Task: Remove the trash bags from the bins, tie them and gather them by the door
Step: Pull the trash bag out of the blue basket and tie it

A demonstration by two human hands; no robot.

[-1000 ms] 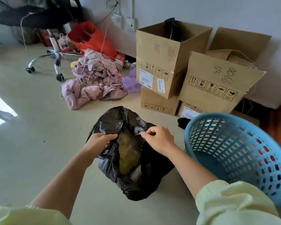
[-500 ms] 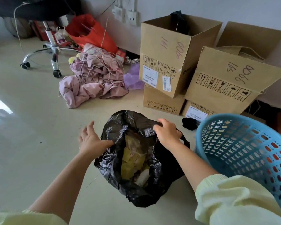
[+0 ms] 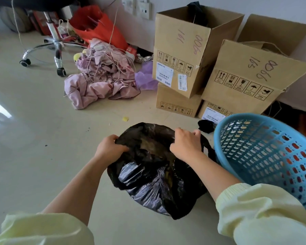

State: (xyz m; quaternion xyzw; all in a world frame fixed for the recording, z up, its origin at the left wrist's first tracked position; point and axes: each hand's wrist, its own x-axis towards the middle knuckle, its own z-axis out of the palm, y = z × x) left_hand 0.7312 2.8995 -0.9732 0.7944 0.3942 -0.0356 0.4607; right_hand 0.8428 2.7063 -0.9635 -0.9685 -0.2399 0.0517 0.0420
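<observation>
A full black trash bag (image 3: 148,184) sits on the pale floor in front of me, out of its bin. Its mouth is partly open and yellowish rubbish shows inside. My left hand (image 3: 108,147) grips the bag's left rim with curled fingers. My right hand (image 3: 185,144) grips the right rim near a loop handle. The blue perforated plastic bin (image 3: 265,156) lies tilted on its side just right of the bag, with no liner in it.
Stacked cardboard boxes (image 3: 182,50) stand against the wall behind the bin. A heap of pink cloth (image 3: 99,76) and a red bag (image 3: 99,27) lie at back left, beside a swivel chair's wheeled base (image 3: 55,48). A small black scrap (image 3: 206,125) lies by the boxes.
My left hand, spread open beside the bag half a second ago, now grips its left rim. My right hand has shifted along the right rim, and the mouth has been drawn narrower.
</observation>
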